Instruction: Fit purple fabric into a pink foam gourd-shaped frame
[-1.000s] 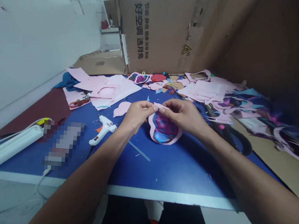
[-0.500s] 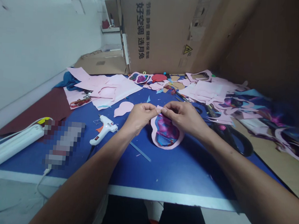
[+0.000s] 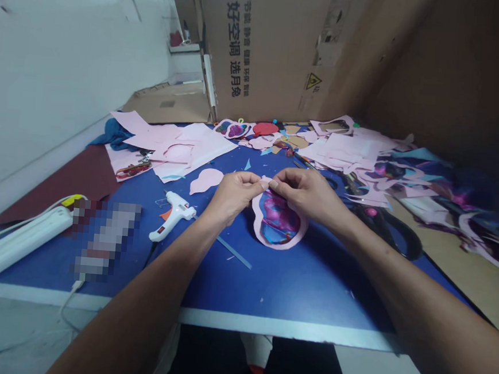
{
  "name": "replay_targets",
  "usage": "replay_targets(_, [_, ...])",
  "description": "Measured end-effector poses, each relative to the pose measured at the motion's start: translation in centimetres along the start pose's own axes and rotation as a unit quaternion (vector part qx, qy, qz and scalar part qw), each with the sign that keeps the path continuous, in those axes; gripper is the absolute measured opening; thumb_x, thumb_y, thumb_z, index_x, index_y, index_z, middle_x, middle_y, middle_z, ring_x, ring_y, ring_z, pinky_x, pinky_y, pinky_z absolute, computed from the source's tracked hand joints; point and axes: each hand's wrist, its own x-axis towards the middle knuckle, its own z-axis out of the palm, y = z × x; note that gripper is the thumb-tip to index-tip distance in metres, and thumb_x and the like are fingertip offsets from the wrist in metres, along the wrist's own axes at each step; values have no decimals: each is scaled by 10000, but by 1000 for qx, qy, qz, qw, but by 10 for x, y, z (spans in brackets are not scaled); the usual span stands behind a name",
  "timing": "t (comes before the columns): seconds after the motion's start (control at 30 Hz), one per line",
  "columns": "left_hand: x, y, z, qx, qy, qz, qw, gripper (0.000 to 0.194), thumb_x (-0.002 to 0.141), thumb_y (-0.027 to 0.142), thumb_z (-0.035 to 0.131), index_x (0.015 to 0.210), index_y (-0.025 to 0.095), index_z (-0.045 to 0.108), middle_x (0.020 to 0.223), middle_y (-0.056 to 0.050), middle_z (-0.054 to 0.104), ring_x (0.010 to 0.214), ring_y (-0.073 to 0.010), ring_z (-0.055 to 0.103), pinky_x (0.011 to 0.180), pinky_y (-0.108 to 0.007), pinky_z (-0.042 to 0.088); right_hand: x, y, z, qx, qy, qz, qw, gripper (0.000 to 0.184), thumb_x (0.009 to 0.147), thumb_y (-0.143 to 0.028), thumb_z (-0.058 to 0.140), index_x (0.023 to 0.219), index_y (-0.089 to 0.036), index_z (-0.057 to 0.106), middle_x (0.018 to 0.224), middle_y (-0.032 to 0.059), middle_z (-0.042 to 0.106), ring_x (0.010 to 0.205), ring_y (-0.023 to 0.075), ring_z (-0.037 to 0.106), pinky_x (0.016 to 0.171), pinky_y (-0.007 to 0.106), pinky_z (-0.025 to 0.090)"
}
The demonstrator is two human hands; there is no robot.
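Our left hand (image 3: 233, 200) and right hand (image 3: 311, 197) pinch the top of the flat, gourd-shaped, blue-and-purple fabric-looking cutout (image 3: 279, 219), right of the white plastic glue gun (image 3: 176, 212). We judge it light, soft, easily creased; best held by its pink border (image 3: 277, 246).

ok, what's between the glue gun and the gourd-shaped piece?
Head view: the left hand and wrist cross between the glue gun and the gourd-shaped piece; a thin strip lies lower in the picture.
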Motion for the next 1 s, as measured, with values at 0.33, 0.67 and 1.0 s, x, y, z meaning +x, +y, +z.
replay_targets(0.33, [-1, 0, 0, 0, 0, -1, 1000, 380, 716, 472, 973, 717, 191, 719, 643, 26, 574, 542, -91, 433, 520, -249, 318, 0, 0, 0, -2, 3, 5, 1000, 414, 930, -597, 741, 803, -204, 726, 638, 18, 671, 568, 165, 560, 580, 306, 403])
replay_targets(0.67, [0, 0, 1, 7, 8, -3, 1000, 413, 698, 494, 987, 717, 182, 717, 640, 26, 585, 549, -92, 447, 525, -247, 331, 0, 1, 1, -17, 0, -4, 1000, 417, 937, -598, 712, 798, -205, 714, 624, 12, 648, 581, 172, 552, 591, 311, 384])
replay_targets(1.0, [0, -1, 1, 16, 8, -17, 1000, 452, 680, 532, 980, 745, 177, 708, 633, 41, 571, 541, -83, 440, 534, -252, 326, 1, 4, 1, -19, -7, -11, 1000, 367, 935, -540, 690, 814, -194, 717, 636, 11, 654, 584, 169, 561, 607, 310, 392])
